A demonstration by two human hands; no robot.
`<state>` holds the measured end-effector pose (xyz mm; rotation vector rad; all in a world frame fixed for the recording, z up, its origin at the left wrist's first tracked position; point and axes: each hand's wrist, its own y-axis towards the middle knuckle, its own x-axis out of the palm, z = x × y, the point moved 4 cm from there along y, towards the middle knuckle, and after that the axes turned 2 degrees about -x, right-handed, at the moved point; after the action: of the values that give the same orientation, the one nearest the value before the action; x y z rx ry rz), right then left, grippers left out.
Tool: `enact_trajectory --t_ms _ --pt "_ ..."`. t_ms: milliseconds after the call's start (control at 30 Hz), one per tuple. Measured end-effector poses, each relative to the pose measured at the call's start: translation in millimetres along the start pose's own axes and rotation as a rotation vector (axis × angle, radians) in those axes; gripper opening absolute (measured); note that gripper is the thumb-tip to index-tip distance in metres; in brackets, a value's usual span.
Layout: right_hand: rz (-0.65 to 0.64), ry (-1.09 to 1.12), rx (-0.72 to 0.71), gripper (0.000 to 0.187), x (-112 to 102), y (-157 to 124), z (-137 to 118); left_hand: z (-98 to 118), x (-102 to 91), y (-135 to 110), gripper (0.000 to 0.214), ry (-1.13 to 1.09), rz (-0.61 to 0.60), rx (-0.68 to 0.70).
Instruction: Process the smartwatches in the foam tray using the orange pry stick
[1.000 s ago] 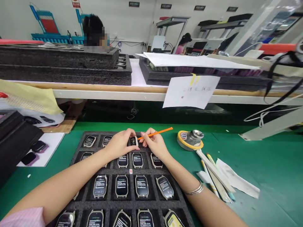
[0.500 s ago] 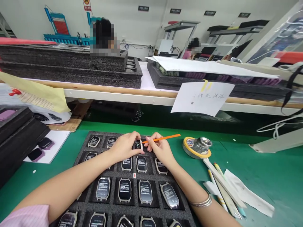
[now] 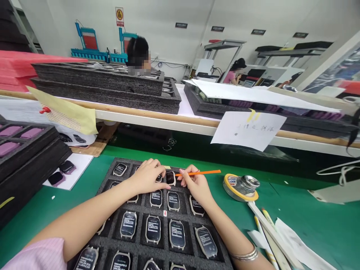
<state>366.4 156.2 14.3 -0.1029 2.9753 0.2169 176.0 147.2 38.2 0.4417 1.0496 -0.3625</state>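
A black foam tray (image 3: 108, 189) lies on the green mat and holds several smartwatch bodies with lit screens. My left hand (image 3: 146, 176) rests over the tray's far row, fingers curled beside a watch body (image 3: 170, 177) that sits in its pocket. My right hand (image 3: 195, 183) is closed on a thin orange stick (image 3: 201, 173), whose near end lies at that watch's right edge. A silver bracelet (image 3: 247, 255) circles my right wrist.
A yellow tape roll with a metal lid (image 3: 242, 186) sits right of the tray; paper strips and pencils (image 3: 277, 236) lie beyond it. Black foam trays (image 3: 25, 150) stack at left. A shelf (image 3: 168, 116) carries more foam trays and a paper note (image 3: 249, 130). Two people sit behind.
The camera tilted up and left. My left hand let go of the watch body, which now sits in its pocket; my right hand keeps the orange stick at it.
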Motion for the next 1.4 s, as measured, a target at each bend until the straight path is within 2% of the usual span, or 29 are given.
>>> enact_trajectory --t_ms 100,200,300,467,567,700,900,1233,1400 --pt "0.022 0.043 0.01 0.052 -2.5 1.0 -0.4 -2.7 -9.7 -7.0 0.028 0.05 -0.039 0.068" --pt "0.032 0.104 0.028 0.051 -4.3 -0.3 -4.7 -7.0 -17.0 -13.1 0.025 0.085 -0.04 0.128" --pt "-0.017 0.157 0.059 0.049 1.1 -4.2 -13.4 -14.6 -21.0 -20.8 0.025 0.073 -0.025 0.161" --pt "-0.149 0.214 0.113 0.038 31.4 1.3 -19.0 -30.1 -24.4 -28.6 0.025 -0.013 0.036 0.124" --pt "-0.159 0.239 0.146 0.027 53.7 13.3 -8.9 -34.7 -23.5 -28.0 0.021 -0.063 0.061 0.113" --pt "-0.153 0.258 0.165 0.03 71.6 22.4 7.9 -35.4 -19.2 -27.6 0.022 -0.089 0.085 0.093" --pt "-0.182 0.243 0.131 0.026 71.0 19.5 17.9 -38.4 -14.0 -26.7 0.052 -0.128 0.131 -0.005" --pt "-0.176 0.161 0.065 0.022 73.1 17.0 14.9 -37.3 -12.0 -27.4 0.057 -0.112 0.121 -0.039" --pt "-0.192 0.131 0.045 0.022 74.3 14.8 10.4 -37.2 -15.9 -27.8 0.045 -0.016 0.12 -0.059"
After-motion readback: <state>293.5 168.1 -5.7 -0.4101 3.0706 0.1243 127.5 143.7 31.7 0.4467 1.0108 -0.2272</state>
